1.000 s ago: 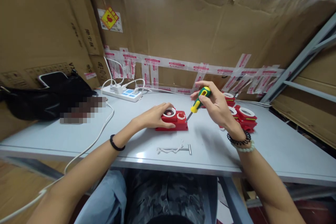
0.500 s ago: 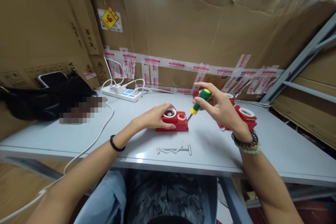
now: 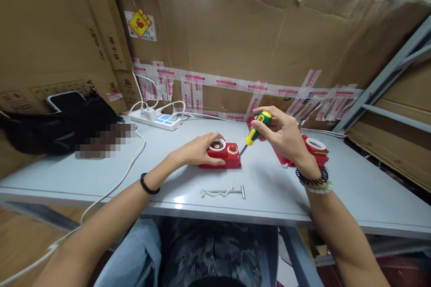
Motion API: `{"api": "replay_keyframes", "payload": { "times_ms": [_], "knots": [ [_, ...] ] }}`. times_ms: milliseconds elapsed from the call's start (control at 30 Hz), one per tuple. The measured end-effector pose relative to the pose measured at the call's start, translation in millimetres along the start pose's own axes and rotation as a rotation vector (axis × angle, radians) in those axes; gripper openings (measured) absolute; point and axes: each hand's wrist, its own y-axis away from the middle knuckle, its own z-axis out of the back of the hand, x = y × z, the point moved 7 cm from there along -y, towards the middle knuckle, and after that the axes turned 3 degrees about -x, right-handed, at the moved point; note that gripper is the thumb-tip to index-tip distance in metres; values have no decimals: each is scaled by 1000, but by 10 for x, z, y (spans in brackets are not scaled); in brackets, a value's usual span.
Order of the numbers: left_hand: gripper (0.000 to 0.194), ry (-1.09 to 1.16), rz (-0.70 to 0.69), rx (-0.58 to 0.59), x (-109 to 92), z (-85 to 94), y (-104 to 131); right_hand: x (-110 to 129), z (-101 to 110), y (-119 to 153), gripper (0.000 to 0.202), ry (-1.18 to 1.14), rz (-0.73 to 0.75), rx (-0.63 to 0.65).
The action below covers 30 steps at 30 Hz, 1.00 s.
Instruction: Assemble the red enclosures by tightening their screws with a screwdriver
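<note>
A red box-shaped device (image 3: pixel 230 161) with a white-ringed round window and a red domed light lies on the grey table (image 3: pixel 141 166). My left hand (image 3: pixel 202 149) grips its left part, thumb along the near side and fingers over the far side. In my right hand (image 3: pixel 278 132) is a screwdriver (image 3: pixel 249 138) with a green and yellow handle, closed between thumb and fingers. Its tip meets the device's right end, at a corner. Nearer to me lies a metal T-shaped rod (image 3: pixel 243 191) with a white string (image 3: pixel 218 193) along it.
More red devices (image 3: pixel 318 145) stand behind and right of my right hand, partly hidden by it. A white power strip (image 3: pixel 156 119) with cables sits at the back left, near a black bag (image 3: pixel 77 119). A cardboard wall (image 3: pixel 215 45) closes off the table's back.
The screwdriver's handle has turned in my right hand, its yellow part now facing differently, and the fingers have shifted around it. My left hand and the device stay in place.
</note>
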Motion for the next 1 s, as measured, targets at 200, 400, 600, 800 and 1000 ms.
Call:
{"api": "replay_keyframes", "payload": {
  "times_ms": [200, 400, 600, 800, 1000],
  "knots": [
    [64, -20, -1, -14, -20, 3, -8, 100, 90, 29, 31, 371, 62, -370],
    [71, -10, -13, 10, -62, 36, 31, 16, 155, 14, 36, 478, 27, -487],
    [88, 24, -86, 121, -157, 65, 135, -135, 193, -18, 28, 397, 12, -514],
    [87, 14, -83, 125, -209, 73, 160, -126, 172, -20, 22, 396, 87, -558],
    [78, 44, -152, 126, -343, -47, 122, -109, -130, 0, 24, 421, 197, -444]
  ]
}}
